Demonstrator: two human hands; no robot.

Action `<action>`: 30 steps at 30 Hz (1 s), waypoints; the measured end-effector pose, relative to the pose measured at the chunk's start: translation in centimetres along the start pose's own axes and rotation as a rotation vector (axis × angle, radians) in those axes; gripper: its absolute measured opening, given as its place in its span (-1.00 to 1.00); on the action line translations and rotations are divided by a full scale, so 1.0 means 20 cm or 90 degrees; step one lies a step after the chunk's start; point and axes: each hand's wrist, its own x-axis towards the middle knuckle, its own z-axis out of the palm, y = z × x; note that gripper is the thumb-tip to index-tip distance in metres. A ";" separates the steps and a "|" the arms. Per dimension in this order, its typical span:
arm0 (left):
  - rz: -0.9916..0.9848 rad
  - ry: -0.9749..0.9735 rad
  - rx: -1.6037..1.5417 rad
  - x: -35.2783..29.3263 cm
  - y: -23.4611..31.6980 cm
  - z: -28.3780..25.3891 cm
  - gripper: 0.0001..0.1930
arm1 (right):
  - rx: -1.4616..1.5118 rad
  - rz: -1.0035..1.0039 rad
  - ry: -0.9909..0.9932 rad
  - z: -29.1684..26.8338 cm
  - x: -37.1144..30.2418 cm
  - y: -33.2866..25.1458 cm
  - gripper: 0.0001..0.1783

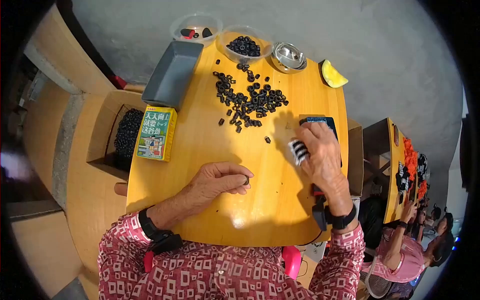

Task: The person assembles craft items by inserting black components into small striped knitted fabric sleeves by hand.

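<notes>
My left hand (pixel 217 181) is closed near the table's front, pinching a small black part (pixel 247 180) between thumb and fingertips. My right hand (pixel 322 152) is closed too, with a black-and-white striped piece of cloth (pixel 299 152) sticking out of its grip on the left side. Under and behind that hand lies a dark flat object (pixel 327 122), partly covered. Farther back on the yellow wooden table (pixel 210 140) many small black ring-shaped parts (pixel 257 100) are scattered in a loose heap. One black part (pixel 267 140) sits apart, between the heap and my hands.
Along the back stand a clear tub (pixel 175 29), a tub of black parts (pixel 224 47) and a metal bowl (pixel 289 57). A grey bin (pixel 167 75) and drink carton (pixel 156 134) line the left edge. A yellow wedge-shaped piece (pixel 334 75) rests at back right. People sit at right.
</notes>
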 end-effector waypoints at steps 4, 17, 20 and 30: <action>0.014 -0.006 -0.004 0.00 -0.03 0.01 -0.75 | -0.223 -0.116 -0.036 0.04 0.06 0.08 -0.78; 0.017 -0.027 0.002 -0.01 -0.01 0.03 -0.76 | -0.059 -0.074 -0.006 0.09 0.08 0.20 -0.84; 0.011 -0.024 0.007 -0.01 -0.01 0.03 -0.76 | 0.070 0.005 0.065 0.00 0.09 0.20 -0.77; 0.012 -0.021 0.032 -0.01 -0.01 0.04 -0.77 | -0.162 -0.127 -0.066 0.13 0.04 0.16 -0.74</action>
